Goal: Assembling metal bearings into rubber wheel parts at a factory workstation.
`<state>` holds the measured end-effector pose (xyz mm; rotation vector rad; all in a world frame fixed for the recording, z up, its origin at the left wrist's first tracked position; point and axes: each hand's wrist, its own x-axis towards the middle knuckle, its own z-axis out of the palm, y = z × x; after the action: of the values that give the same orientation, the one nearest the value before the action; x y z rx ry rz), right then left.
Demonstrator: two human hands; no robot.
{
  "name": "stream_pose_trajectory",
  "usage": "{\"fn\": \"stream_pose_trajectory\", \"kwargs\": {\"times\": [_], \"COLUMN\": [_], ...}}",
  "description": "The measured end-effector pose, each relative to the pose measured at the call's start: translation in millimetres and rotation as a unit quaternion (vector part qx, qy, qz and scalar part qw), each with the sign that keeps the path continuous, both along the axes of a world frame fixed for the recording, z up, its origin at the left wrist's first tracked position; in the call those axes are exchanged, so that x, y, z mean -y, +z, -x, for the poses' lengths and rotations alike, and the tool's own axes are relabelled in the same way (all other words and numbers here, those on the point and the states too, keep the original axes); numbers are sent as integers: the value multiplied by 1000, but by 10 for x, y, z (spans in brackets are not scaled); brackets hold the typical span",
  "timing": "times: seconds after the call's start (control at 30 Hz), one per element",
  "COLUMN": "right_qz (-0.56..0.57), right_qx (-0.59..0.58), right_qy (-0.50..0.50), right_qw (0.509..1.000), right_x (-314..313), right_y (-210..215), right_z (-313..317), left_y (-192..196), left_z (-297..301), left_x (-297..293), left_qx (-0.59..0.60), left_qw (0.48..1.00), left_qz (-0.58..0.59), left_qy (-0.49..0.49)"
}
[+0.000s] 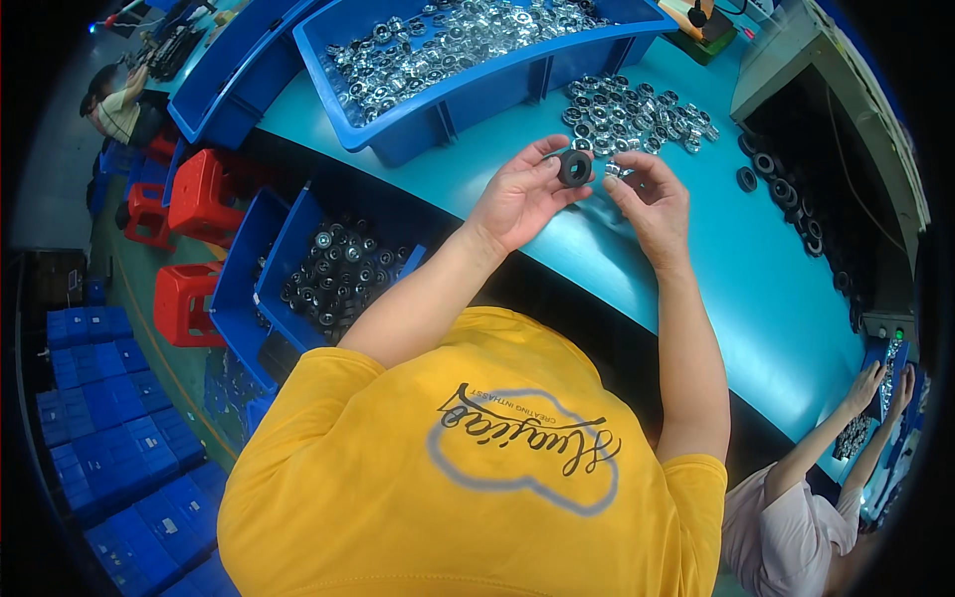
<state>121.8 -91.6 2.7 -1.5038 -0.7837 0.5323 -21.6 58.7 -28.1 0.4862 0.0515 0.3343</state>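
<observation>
My left hand [517,197] pinches a black ring [574,168] with a round hole, its face turned up toward me. Close by on the right, my right hand [652,207] has thumb and fingertips closed on a small shiny metal part [617,171], partly hidden by the fingers. The ring and the metal part are a short gap apart, both above the turquoise table [716,269]. Just beyond my hands lies a loose heap of shiny round metal parts [637,111].
A large blue bin [408,134] of metal parts stands at the back. Black rings [786,194] line the table's right side beside a machine [846,70]. At left are a blue bin of black-rimmed parts [338,274] and red stools [204,189]. A co-worker [796,522] works at lower right.
</observation>
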Motion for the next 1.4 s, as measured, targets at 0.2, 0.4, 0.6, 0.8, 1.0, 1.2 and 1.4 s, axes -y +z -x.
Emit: {"fn": "stream_pose_trajectory", "kwargs": {"times": [0.2, 0.4, 0.6, 0.8, 1.0, 1.2, 1.4], "right_qz": [-2, -5, -11, -11, -7, -8, -2], "right_qx": [1, 2, 0, 0, 3, 9, 8], "right_qy": [0, -3, 2, 5, 7, 23, 35], "right_qw": [1000, 1000, 1000, 1000, 1000, 1000, 999], "right_x": [-5, -3, -2, -1, -5, -6, -7], "right_y": [7, 26, 15, 8, 33, 9, -39], "right_z": [5, 17, 5, 0, 18, 14, -1], "left_y": [4, -31, 23, -18, 45, 90, 114], "left_z": [17, 41, -9, -22, -16, -21, -6], "left_x": [-1, -43, 57, 74, 145, 179, 198], "left_qx": [-9, 11, -53, -61, -75, -65, -71], "left_qw": [1000, 999, 993, 984, 971, 966, 954], "left_qz": [-7, -30, -102, -150, -195, -219, -271], "left_qy": [-8, -35, 36, 70, 117, 123, 103]}}
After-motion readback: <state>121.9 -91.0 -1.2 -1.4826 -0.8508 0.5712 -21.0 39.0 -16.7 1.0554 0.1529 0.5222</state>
